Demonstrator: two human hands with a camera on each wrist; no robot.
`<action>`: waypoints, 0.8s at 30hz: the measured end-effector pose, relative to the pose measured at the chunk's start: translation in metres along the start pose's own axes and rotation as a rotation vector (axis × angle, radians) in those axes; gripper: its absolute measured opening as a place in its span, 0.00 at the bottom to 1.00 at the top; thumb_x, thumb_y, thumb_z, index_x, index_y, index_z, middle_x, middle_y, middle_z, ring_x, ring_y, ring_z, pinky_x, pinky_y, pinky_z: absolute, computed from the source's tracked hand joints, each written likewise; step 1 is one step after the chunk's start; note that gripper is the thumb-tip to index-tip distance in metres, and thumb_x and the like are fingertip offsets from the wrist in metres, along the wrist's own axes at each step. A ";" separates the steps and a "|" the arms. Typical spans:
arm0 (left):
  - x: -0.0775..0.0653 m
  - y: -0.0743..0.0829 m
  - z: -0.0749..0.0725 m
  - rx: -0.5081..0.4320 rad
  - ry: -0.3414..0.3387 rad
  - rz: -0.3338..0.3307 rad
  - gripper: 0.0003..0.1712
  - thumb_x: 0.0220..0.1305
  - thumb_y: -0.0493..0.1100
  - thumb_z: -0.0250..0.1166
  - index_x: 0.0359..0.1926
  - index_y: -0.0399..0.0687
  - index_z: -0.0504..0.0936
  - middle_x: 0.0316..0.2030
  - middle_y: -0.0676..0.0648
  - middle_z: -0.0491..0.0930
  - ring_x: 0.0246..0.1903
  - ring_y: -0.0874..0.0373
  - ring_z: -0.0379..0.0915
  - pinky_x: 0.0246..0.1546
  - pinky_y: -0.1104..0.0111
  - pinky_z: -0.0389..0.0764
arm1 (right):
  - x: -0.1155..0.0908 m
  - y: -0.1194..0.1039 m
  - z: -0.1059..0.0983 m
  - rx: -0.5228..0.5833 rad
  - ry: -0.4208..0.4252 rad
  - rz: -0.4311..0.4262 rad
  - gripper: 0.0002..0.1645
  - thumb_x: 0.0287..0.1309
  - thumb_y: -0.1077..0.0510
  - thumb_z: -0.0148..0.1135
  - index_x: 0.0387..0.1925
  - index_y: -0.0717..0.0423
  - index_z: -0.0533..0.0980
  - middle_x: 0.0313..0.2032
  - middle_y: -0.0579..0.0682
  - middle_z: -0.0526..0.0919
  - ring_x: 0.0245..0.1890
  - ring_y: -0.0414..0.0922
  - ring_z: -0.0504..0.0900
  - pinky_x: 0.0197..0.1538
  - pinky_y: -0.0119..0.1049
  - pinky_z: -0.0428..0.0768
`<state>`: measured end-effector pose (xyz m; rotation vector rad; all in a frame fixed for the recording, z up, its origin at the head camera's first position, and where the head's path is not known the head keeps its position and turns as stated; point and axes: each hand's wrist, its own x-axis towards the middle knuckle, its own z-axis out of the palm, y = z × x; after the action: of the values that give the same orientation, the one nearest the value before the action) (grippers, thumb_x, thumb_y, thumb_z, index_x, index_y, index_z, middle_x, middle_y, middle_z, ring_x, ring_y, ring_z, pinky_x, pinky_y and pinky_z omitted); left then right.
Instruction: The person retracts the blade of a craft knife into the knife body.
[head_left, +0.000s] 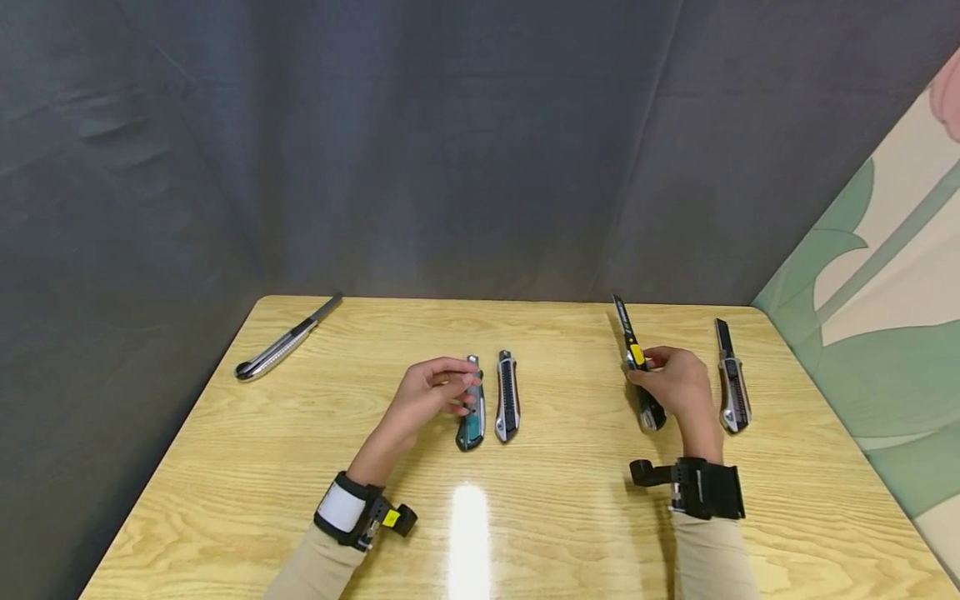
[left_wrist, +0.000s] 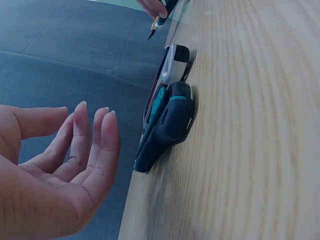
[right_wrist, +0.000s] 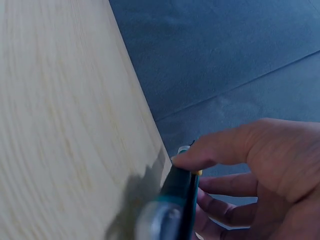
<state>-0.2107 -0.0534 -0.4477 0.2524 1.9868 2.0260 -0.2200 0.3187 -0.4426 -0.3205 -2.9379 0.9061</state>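
My right hand [head_left: 678, 383] pinches a black utility knife with a yellow slider [head_left: 647, 410] between thumb and fingers; its far end points toward the table's back edge. In the right wrist view the same utility knife [right_wrist: 172, 200] runs away from the camera under my thumb. My left hand [head_left: 427, 396] hovers with loosely bent fingers and holds nothing. Just beyond those fingers a utility knife with a teal slider [head_left: 472, 429] lies on the table, apart from the hand in the left wrist view. Beside it rests a grey-and-black utility knife [head_left: 507, 400].
A silver utility knife [head_left: 277, 352] lies slanted at the far left of the wooden table [head_left: 360, 333]. Another grey-and-black utility knife [head_left: 734, 383] lies just right of my right hand. A dark curtain [head_left: 450, 150] hangs behind the back edge; a flower-patterned cloth [head_left: 892, 375] borders the right.
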 end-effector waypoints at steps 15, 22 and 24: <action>-0.009 0.013 0.002 -0.008 -0.045 -0.037 0.15 0.65 0.38 0.59 0.51 0.39 0.78 0.47 0.33 0.80 0.44 0.31 0.73 0.48 0.36 0.77 | -0.010 -0.040 -0.007 0.140 -0.013 -0.108 0.33 0.48 0.48 0.69 0.52 0.62 0.72 0.45 0.61 0.79 0.42 0.53 0.78 0.34 0.40 0.81; -0.015 0.025 0.008 0.011 -0.057 -0.023 0.16 0.66 0.37 0.57 0.52 0.35 0.77 0.49 0.29 0.78 0.44 0.30 0.72 0.47 0.37 0.78 | -0.012 -0.060 -0.002 0.194 -0.056 -0.106 0.35 0.48 0.46 0.69 0.54 0.59 0.70 0.47 0.61 0.78 0.43 0.53 0.78 0.36 0.43 0.83; -0.015 0.025 0.010 0.014 -0.057 -0.024 0.15 0.66 0.37 0.58 0.51 0.36 0.77 0.46 0.32 0.80 0.44 0.30 0.73 0.47 0.37 0.79 | -0.014 -0.066 0.002 0.206 -0.071 -0.123 0.34 0.48 0.46 0.69 0.53 0.58 0.71 0.46 0.60 0.79 0.42 0.52 0.78 0.36 0.43 0.83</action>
<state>-0.1956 -0.0491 -0.4212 0.2852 1.9609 1.9691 -0.2189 0.2615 -0.4075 -0.0978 -2.8538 1.2112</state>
